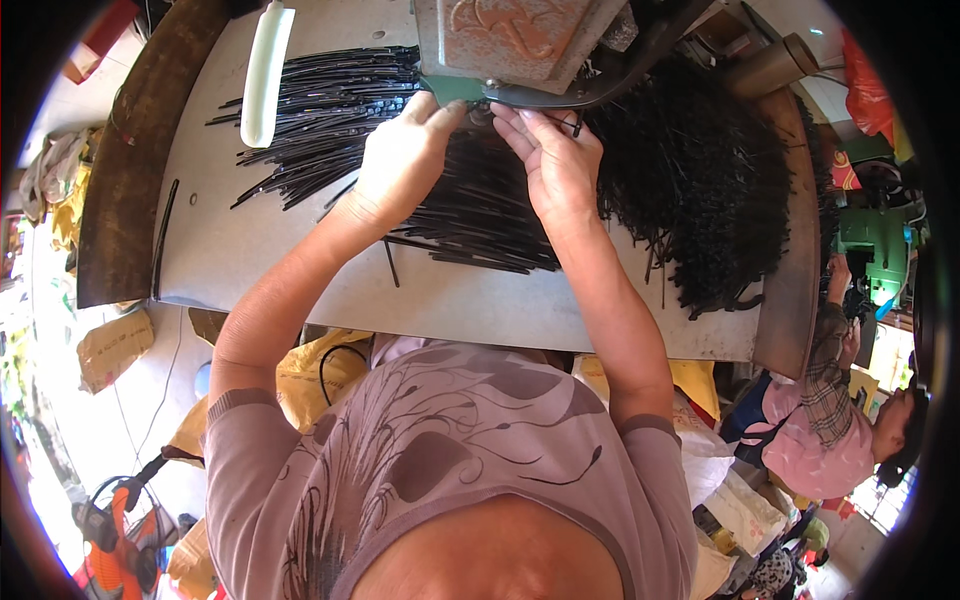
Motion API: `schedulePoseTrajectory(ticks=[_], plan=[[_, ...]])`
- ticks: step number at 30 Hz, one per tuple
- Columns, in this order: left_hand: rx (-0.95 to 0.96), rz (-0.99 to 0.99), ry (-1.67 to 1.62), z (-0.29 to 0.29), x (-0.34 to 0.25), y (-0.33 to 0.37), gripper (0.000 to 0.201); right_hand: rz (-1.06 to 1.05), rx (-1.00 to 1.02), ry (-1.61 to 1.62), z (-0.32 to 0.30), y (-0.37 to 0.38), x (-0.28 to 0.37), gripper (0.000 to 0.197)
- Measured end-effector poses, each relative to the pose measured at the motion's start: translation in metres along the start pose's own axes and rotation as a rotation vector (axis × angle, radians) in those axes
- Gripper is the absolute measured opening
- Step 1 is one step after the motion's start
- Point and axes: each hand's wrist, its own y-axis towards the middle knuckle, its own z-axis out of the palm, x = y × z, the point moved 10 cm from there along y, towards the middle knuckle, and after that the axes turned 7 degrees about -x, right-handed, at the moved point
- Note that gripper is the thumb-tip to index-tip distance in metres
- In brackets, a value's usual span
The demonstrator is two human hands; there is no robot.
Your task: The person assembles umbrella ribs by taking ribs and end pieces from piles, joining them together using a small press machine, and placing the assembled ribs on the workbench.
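Observation:
A metal machine head (515, 45) stands at the far middle of the bench, with a green part (452, 88) and a dark curved lever (570, 98) at its lower front. My left hand (405, 160) has its fingers pinched together just below the green part; what they hold is hidden. Beside it, under the lever, my right hand (562, 165) is closed, and the end of a thin black strip (577, 125) pokes out by its fingers. Many similar black strips (320, 155) lie in rows under and left of my hands. A dense, tangled heap of black pieces (700, 180) lies to the right.
A white trough-shaped piece (267, 75) stands at the far left of the metal bench (240, 270). Curved brown walls (140, 170) bound the bench sides. A brown tube (775, 65) lies far right. Another person (815, 430) works at a green machine (870, 245) on the right.

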Motion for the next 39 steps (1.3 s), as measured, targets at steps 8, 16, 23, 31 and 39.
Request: schedulePoseTrajectory(ticks=[8, 16, 23, 31, 39], plan=[[0.267, -0.089, -0.080, -0.005, 0.028, -0.002, 0.019, 0.064, -0.052, 0.015, -0.010, 0.001, 0.004, 0.006], [0.612, -1.086, -1.019, 0.028, 0.022, -0.070, 0.014, 0.306, 0.205, -0.415, 0.006, -0.025, -0.025, 0.015], [0.701, -1.082, -1.192, 0.041, 0.000, -0.073, 0.014, 0.307, 0.289, -0.378, 0.016, -0.026, -0.016, 0.018], [0.162, -0.486, -0.570, 0.003, -0.004, -0.023, 0.031, 0.178, 0.072, -0.014, -0.016, 0.013, 0.005, 0.018], [0.058, -1.374, -1.542, 0.079, 0.050, -0.045, 0.020, 0.169, 0.050, 0.073, -0.010, 0.017, 0.002, 0.018]])
